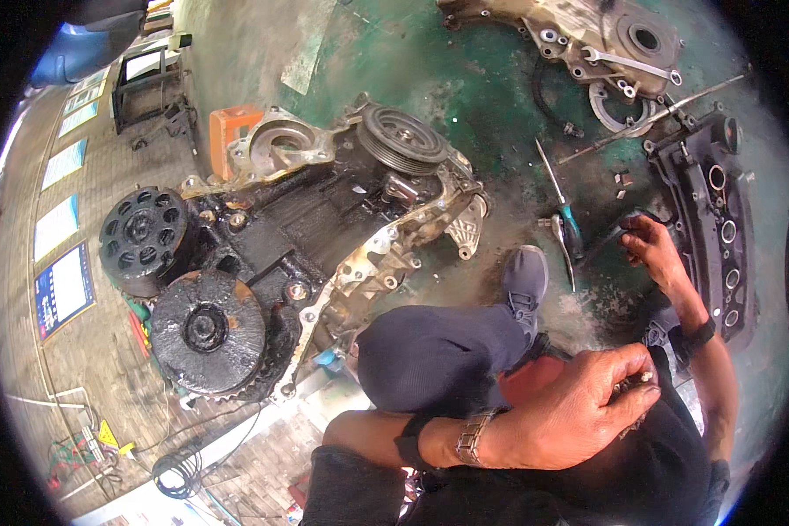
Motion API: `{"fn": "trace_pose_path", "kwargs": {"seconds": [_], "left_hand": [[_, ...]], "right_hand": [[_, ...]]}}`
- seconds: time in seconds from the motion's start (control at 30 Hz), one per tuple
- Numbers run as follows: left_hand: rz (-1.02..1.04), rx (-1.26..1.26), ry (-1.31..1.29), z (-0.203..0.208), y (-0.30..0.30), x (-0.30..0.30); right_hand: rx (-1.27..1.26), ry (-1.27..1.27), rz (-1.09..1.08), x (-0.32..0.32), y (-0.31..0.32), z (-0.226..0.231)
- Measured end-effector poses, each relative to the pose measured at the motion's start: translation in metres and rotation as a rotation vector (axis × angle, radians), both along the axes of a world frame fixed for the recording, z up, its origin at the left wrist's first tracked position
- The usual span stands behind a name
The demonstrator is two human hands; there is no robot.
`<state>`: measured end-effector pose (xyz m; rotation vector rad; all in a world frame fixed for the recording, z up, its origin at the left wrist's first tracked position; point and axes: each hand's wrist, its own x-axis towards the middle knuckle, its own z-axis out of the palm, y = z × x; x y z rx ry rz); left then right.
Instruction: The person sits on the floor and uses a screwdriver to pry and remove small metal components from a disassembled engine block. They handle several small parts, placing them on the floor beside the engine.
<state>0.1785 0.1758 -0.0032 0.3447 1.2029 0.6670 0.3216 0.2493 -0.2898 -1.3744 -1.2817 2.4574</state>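
My left hand (561, 412), with a metal watch on its wrist, is closed in front of my body. Small metal pieces (633, 382) show between its thumb and fingers; they may be bolts, but most of them are hidden in the palm. Lower and to the right, my right hand (656, 252) reaches toward the floor with its fingers curled in. Something dark is at its fingertips, too unclear to name. Just left of that hand lie a teal-handled screwdriver (571, 230) and a ratchet wrench (560, 241).
A greasy engine (298, 228) with pulleys and a toothed wheel stands at left. A valve cover (719, 228) lies on the right. At the far right are a metal timing cover (579, 35), a combination wrench (631, 63) and a long rod (666, 114). An orange block (228, 140) sits behind the engine.
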Motion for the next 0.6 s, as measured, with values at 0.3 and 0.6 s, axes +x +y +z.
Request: {"fn": "trace_pose_path", "kwargs": {"seconds": [0.3,0.6], "left_hand": [[-0.119,0.068,0.155,0.0007,0.0021,-0.0026],[-0.071,-0.126,-0.09,0.0001,-0.0042,-0.0044]], "right_hand": [[0.018,-0.07,-0.019,-0.0005,-0.0008,-0.0031],[0.022,-0.045,0.009,0.0019,-0.0007,-0.0031]]}}
